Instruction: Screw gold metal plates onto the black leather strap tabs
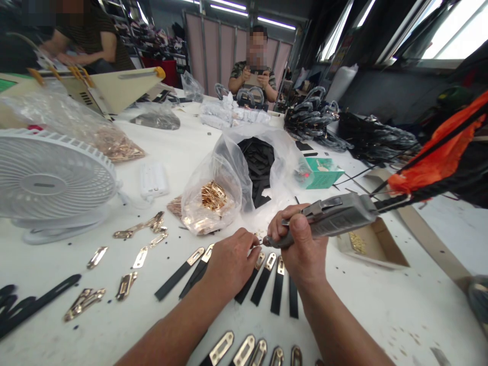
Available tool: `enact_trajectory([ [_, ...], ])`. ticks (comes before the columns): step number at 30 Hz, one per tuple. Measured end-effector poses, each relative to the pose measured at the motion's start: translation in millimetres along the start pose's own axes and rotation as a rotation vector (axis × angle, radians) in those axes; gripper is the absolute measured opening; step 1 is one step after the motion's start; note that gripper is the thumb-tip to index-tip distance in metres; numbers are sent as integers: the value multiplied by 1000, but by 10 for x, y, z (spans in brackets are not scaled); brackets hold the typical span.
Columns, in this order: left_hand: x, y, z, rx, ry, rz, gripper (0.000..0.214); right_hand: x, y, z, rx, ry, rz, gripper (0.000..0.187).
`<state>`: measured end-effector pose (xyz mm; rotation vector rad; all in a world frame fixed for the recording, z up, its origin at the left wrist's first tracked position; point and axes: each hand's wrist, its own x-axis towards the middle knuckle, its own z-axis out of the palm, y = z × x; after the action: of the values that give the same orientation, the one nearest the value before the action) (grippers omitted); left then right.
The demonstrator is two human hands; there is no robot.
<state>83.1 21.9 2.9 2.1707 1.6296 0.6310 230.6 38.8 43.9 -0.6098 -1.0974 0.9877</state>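
Observation:
My right hand is wrapped round a grey power screwdriver, its tip pointing left. At that tip the thumb and fingers of my left hand are pinched together; what they hold is too small to make out. Below and beside both hands lies a row of black straps with gold metal end plates, partly covered by my left hand. Nearer to me is a second row of gold-ended straps. Loose gold plates are scattered to the left.
Plastic bags hold gold plates and black strips. A white fan stands left; a small-screw box sits right, near a green box. Cables and orange cloth trail from the screwdriver. Two people are across the table.

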Motion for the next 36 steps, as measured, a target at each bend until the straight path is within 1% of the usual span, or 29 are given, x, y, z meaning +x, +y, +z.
enact_trajectory([
  [4, -2, 17, -16, -12, -11, -7, 6, -11, 29, -16, -13, 1, -12, 27],
  [9, -6, 41, -54, 9, -1, -43, 12, 2, 68, -36, -70, 35, 14, 31],
  [11, -18, 53, -72, 38, -33, -61, 9, 18, 62, -49, -81, 50, 26, 31],
  [16, -68, 87, -86, 132, -141, -72, 23, 44, -23, -80, -77, 65, 55, 31],
  [20, -96, 102, -73, 214, -174, -41, 24, 18, -72, -98, -76, 94, 64, 34],
  [29, -114, 146, -72, 289, -179, 9, 21, -138, -1, -157, -24, 51, 125, 30],
  [33, -124, 155, -56, 325, -164, 0, 20, -165, 43, -145, -39, 27, 124, 30],
  [36, -132, 158, -67, 321, -178, -4, 20, -184, 73, -125, -38, 17, 130, 29],
])
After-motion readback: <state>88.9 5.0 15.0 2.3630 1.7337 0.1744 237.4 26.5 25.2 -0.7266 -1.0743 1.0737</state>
